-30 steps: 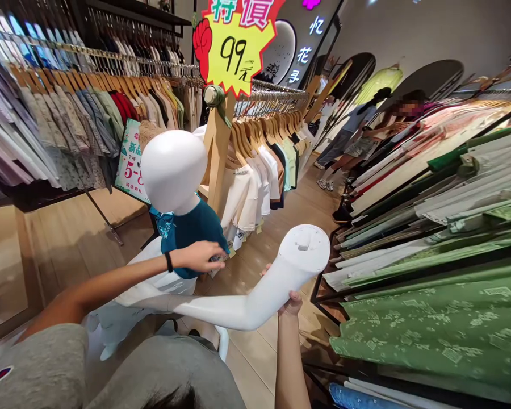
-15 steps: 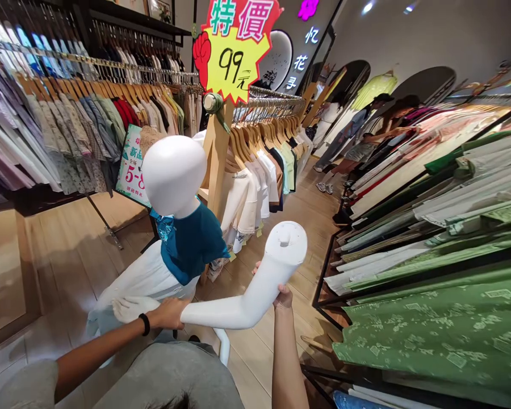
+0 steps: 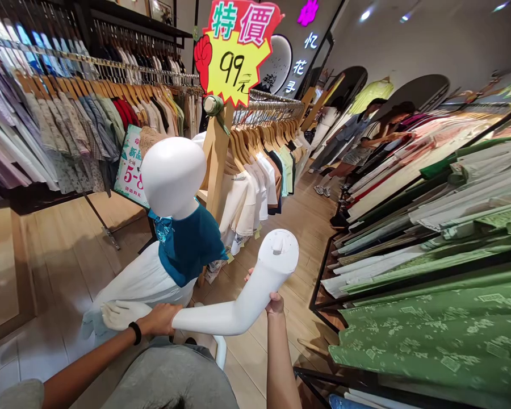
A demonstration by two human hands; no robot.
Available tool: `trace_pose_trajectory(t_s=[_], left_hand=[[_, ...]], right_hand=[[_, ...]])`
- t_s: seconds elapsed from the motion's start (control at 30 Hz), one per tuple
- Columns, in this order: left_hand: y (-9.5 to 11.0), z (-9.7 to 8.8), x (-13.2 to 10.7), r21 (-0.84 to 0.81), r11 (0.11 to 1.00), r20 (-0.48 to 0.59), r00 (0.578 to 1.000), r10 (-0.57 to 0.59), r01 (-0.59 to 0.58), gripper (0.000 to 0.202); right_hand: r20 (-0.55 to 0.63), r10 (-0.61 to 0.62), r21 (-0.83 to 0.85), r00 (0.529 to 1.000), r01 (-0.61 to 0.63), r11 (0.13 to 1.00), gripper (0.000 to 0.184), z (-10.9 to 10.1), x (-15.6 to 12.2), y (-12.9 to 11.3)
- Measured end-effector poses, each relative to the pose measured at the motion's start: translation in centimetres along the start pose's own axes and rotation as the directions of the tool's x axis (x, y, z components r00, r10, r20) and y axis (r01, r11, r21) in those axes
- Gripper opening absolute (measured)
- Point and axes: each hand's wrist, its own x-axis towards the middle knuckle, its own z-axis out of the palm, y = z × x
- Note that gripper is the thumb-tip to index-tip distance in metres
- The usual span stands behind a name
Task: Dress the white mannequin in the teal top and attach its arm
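Observation:
A white mannequin arm (image 3: pixel 215 318) lies across in front of me, bent at the elbow. My left hand (image 3: pixel 159 320) grips it at the wrist, beside its white hand. Around the upper arm, my right hand (image 3: pixel 275 304) is wrapped, with some fingertips showing on the far side. The arm's flat shoulder end (image 3: pixel 279 247) faces up and has a small fitting in it. Just beyond stands a mannequin (image 3: pixel 174 176) with a smooth white head, a teal short-sleeved top (image 3: pixel 191 244) and a pale skirt (image 3: pixel 140 278).
A wooden rack (image 3: pixel 217 165) of shirts carries a yellow price sign (image 3: pixel 234 62) behind the mannequin. Green garments (image 3: pixel 434 324) hang on a black-framed rack at right. More clothes line the left wall. Two people (image 3: pixel 361 136) stand at the back right.
Both hands and the mannequin arm have shifted slightly left and down in view. The grip on the arm is the same. The mannequin stands where it was.

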Motion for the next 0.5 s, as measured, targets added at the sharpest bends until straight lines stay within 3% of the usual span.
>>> trace_pose_trajectory(t_s=[0.27,0.37,0.47,0.5], left_hand=[[0.6,0.1,0.4,0.017,1.000,0.010,1.000,0.015,-0.015,0.041],[0.7,0.0,1.1,0.026,0.999,0.005,0.999,0.040,-0.040,0.044],[1.0,-0.5,2.4,0.016,0.996,0.076,0.993,0.088,-0.090,0.047],[1.2,-0.8,2.8,-0.009,0.993,0.116,0.986,0.122,-0.122,0.049]], right_hand=[[-0.150,-0.014,-0.081,0.989,0.002,0.997,0.099,-0.2,-0.5,-0.9],[-0.170,0.039,-0.067,0.985,-0.051,0.996,0.099,-0.4,-1.1,-1.8],[-0.159,0.143,-0.063,0.977,-0.155,0.986,0.098,-0.6,-2.0,-2.9],[-0.194,0.118,-0.101,0.974,-0.140,0.985,0.098,-0.6,-2.2,-3.2]])
